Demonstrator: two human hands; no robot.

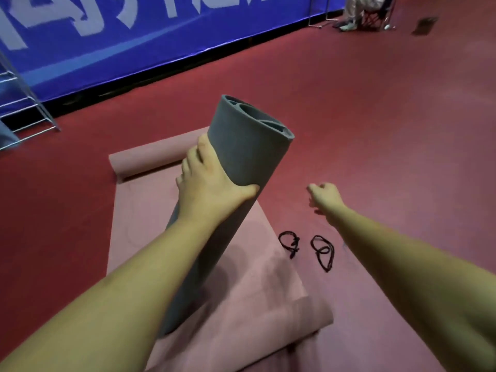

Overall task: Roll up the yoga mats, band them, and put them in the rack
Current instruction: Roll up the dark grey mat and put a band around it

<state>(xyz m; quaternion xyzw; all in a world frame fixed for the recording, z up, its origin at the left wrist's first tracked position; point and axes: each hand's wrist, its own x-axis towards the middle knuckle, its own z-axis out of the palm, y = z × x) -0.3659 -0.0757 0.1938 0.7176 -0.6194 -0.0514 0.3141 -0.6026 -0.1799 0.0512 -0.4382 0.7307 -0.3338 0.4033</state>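
Currently, my left hand [212, 183] grips the rolled grey mat [249, 151] below its upper end, with the fingers wrapped round the far side and the thumb pressed on the near side. The roll stands tilted, its lower end on the pink mat [139, 216]. My right hand [326, 196] hovers over the red floor [375, 116], fingers loosely curled and holding nothing. Two black bands [290, 244] lie just beside the pink mat's right edge.
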